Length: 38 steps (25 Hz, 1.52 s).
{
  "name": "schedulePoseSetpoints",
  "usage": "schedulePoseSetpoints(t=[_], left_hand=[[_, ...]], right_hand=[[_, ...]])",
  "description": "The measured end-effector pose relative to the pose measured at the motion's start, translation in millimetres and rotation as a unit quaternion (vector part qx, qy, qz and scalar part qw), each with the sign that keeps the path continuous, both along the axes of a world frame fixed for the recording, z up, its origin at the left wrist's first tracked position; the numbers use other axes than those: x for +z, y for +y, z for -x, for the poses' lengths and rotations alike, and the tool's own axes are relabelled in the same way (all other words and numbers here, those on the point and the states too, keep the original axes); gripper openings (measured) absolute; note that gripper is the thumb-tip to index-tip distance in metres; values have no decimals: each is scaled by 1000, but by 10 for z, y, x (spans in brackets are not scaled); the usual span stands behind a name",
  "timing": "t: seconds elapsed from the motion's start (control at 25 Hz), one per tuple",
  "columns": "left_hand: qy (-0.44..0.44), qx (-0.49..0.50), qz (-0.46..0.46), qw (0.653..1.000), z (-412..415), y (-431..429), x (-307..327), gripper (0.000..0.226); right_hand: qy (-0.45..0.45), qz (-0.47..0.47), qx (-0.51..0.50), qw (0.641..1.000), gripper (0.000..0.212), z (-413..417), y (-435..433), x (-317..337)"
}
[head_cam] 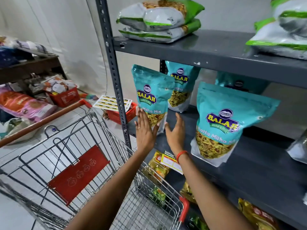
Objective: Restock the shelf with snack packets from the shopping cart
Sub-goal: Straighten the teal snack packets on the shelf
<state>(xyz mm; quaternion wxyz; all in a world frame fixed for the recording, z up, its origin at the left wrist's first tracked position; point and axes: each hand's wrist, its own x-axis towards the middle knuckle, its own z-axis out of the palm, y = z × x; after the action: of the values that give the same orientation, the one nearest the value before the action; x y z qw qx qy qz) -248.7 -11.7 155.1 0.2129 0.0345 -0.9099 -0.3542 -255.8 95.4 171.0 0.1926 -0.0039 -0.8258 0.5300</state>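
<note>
A teal Balaji snack packet [152, 95] stands upright at the left end of the grey middle shelf [259, 165]. My left hand [144, 128] lies flat against its lower front, fingers straight. My right hand [175, 131] hovers open just to its right, palm facing the packet, not gripping it. Another teal packet [181, 87] stands behind it, and a third [226, 123] stands further right near the shelf front. The wire shopping cart [79, 156] sits below left with its red child seat flap [78, 175] showing; its basket looks bare where visible.
Green-and-white packets [159, 20] lie stacked on the top shelf, more at the right [280, 29]. Yellow packets [157, 168] fill the shelf below. The slotted upright post [114, 72] stands beside my left hand. Red baskets [66, 97] and bags clutter the floor at left.
</note>
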Motion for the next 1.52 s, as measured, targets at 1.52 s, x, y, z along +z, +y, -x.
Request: schedulePoseSetpoints(t=[1.52], left_hand=[[180,-263,65,946,-881,2389,164,59]], right_hand=[[206,-103,-247,941,48,-1429,2232,117]])
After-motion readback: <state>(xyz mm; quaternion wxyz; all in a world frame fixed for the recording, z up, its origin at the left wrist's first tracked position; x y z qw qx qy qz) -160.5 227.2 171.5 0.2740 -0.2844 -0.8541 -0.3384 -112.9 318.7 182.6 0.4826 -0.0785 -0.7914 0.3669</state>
